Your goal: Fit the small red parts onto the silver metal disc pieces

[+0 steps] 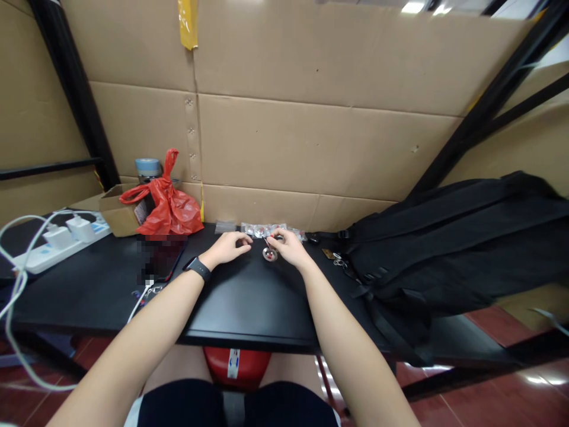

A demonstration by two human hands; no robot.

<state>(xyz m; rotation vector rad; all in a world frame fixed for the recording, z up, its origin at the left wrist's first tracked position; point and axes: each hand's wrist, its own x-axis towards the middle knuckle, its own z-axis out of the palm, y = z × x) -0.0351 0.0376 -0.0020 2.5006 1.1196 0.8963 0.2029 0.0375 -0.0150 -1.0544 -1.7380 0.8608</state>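
Observation:
My right hand (288,244) pinches a thin piece attached to a small, round, silvery disc with a red middle (269,254). The disc hangs just below the fingertips, over the black table (249,302); its exact kind is too small to tell. To the left of it, my left hand (230,246) holds nothing, thumb and fingers loosely bent and apart. Behind both hands, a row of small clear packets (259,230) with shiny round pieces lies along the back of the table. A flat clear plastic bag (225,226) sits at the left end of that row.
On the left are a red plastic bag (171,204), a cardboard box (119,213), a blue-lidded jar (148,168) and a white power strip (62,244) with cables. A black backpack (457,243) fills the right side. Keys (340,260) lie beside it. Cardboard walls the back.

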